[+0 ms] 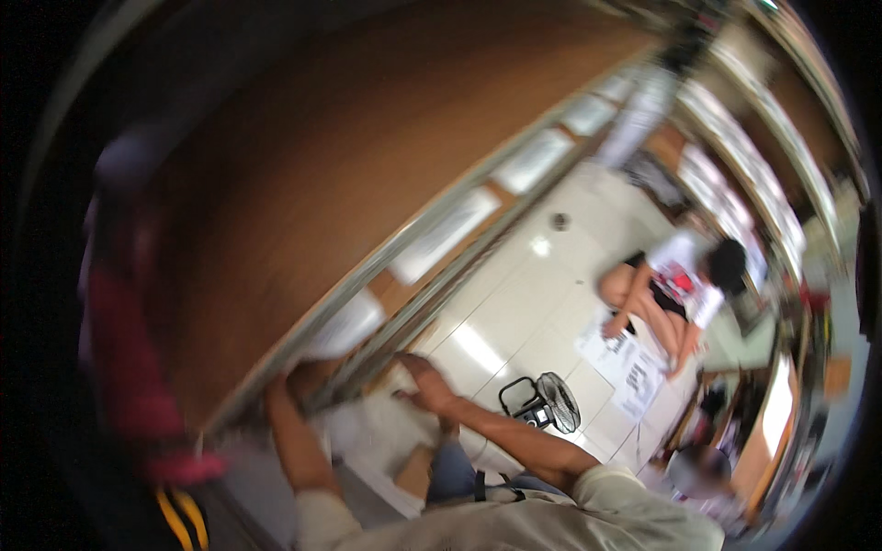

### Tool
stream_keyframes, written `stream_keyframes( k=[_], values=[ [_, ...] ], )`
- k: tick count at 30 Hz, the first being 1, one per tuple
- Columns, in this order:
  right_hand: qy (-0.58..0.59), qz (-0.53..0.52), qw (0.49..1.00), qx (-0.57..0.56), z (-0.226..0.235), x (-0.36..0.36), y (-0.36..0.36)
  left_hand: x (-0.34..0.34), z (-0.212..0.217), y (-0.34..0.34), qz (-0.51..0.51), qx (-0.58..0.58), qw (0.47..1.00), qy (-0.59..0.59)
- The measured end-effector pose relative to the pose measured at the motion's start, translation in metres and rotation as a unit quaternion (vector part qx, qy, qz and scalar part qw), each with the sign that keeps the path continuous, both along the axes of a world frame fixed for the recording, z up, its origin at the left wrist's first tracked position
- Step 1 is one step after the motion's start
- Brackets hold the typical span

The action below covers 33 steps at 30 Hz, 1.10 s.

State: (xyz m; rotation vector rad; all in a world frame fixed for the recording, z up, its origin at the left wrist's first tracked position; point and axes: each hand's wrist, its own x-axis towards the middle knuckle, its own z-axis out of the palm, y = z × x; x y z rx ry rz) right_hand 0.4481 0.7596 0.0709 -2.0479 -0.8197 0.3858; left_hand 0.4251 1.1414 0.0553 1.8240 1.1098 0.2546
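A large brown board (367, 156) with a pale metal edge fills the upper left, blurred by motion. My left hand (279, 393) is at the near end of that edge; its fingers are hidden or smeared. My right hand (428, 386) is lifted beside the shelf's lower rail, thumb and fingers apart, with nothing seen in it. White sheets or packets (447, 237) sit in a row along the level just beneath the board. A blurred brown cardboard piece (415, 470) is below my right hand, close to my legs.
A black fan (556, 402) stands on the pale tiled floor (514, 326). Beyond it a person (675, 285) sits on the floor by printed white sheets (629, 372). Another person (700, 477) is at the lower right. Loaded shelves (735, 184) line the right side. Red cloth (138, 367) shows at left.
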Motion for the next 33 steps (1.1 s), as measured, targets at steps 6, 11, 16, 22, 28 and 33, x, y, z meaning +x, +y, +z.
stream_keyframes(
  k=[6,11,16,22,28,33],
  values=[
    [-0.287,0.097,0.949,-0.089,-0.002,0.052,0.099,-0.017,0.000,-0.016,0.081,-0.330,0.939,-0.056],
    [-0.323,0.085,0.934,-0.128,-0.019,0.066,0.056,-0.065,-0.021,-0.100,0.034,-0.241,0.964,-0.108],
    [-0.294,0.117,0.942,-0.111,0.016,0.046,-0.056,-0.096,0.033,-0.211,-0.045,-0.262,0.946,-0.185],
    [-0.315,0.045,0.933,-0.169,0.140,-0.027,-0.222,-0.101,0.203,-0.349,-0.113,-0.363,0.918,-0.112],
    [-0.343,-0.048,0.896,-0.278,0.294,-0.110,-0.405,-0.135,0.228,-0.495,-0.336,-0.260,0.868,-0.258],
    [-0.347,-0.142,0.830,-0.414,0.395,-0.205,-0.574,-0.158,0.185,-0.678,-0.285,-0.732,0.604,-0.137]
  ],
)
